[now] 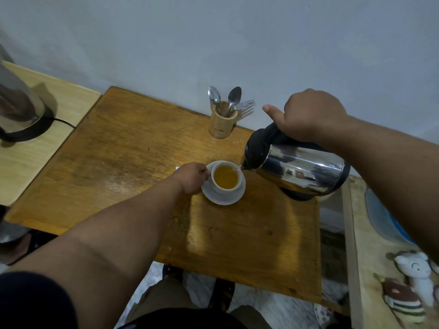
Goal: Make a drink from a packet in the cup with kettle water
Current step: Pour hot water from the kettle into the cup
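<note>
right hand [308, 115] clamped on handle of kettle [299, 168], thumb out, tipping spout over cup [225, 178]. left hand [192, 177] reaching forward, fingers pinched at cup's handle. cup on saucer [223, 198], mid table [142, 162], holding amber liquid.

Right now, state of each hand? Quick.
Left hand: closed on the handle side of the cup, steadying it on the saucer.
Right hand: closed on the kettle handle, kettle tipped, pouring into the cup.
</note>
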